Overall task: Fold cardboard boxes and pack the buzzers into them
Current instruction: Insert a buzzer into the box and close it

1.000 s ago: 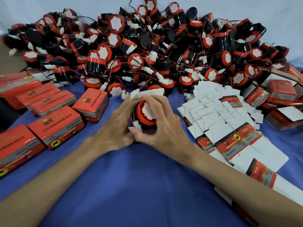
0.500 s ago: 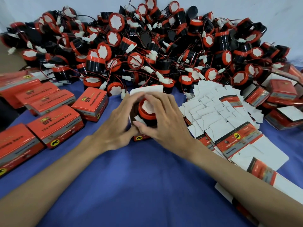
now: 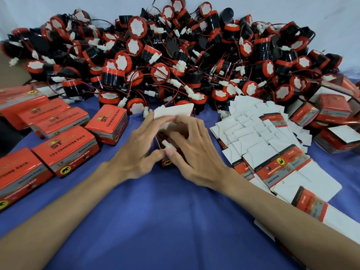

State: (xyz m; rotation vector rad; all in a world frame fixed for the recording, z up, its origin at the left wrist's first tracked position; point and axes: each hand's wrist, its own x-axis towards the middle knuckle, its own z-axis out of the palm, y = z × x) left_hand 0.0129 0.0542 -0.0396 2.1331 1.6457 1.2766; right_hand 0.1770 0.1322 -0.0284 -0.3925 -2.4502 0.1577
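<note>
Just before heap of round red-and-black buzzers (image 3: 175,55): small red cardboard box (image 3: 166,163), white flap (image 3: 175,114) up, clasped by left hand (image 3: 136,152) and right hand (image 3: 196,154). Tuck white plastic plug (image 3: 168,144) inside before closing.

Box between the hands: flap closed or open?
Open. On the box the white top flap stands up behind the fingers, not folded down; a white connector shows at its mouth.
</note>
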